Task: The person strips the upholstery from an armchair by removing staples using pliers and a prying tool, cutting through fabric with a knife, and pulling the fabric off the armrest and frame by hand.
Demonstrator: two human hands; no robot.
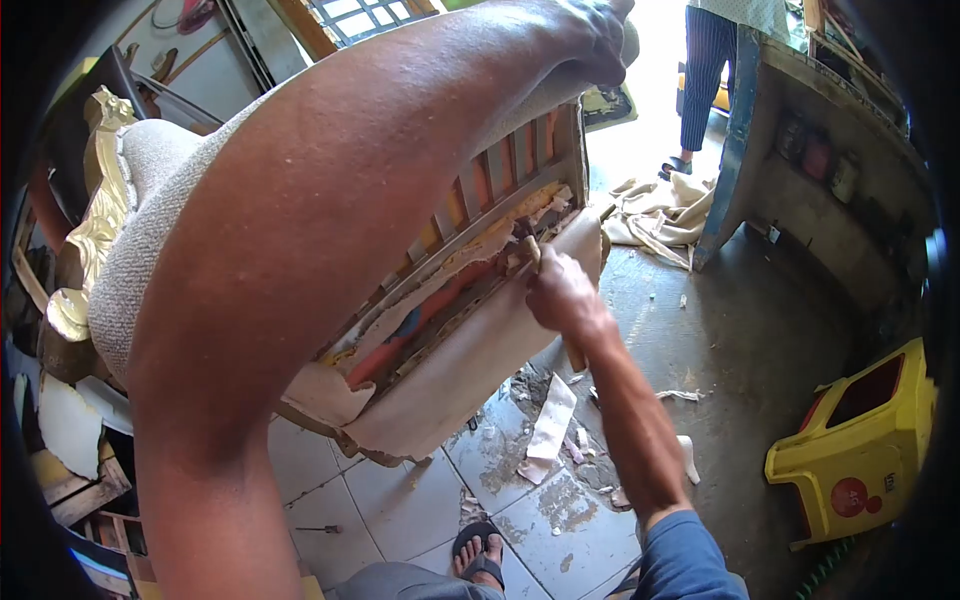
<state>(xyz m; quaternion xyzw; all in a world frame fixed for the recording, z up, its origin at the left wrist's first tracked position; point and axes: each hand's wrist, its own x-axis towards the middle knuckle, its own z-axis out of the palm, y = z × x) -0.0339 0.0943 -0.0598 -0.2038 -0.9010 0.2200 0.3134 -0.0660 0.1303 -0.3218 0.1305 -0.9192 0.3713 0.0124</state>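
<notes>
My left arm stretches across the view, and my left hand curls over the far end of a grey upholstered sofa tipped to show its slatted underside. My right hand is wrapped round a tool with a wooden handle. The tool's working end is at the frame's edge, partly hidden, so its exact kind is unclear. Torn lining hangs along the wooden rail there. A pale fabric flap drapes down below it. Gilded carving trims the sofa at left.
A yellow plastic stool lies tipped at right. Fabric strips and debris litter the tiled floor. Beige cloth is heaped near the doorway, where another person stands. A blue-edged cabinet stands at right.
</notes>
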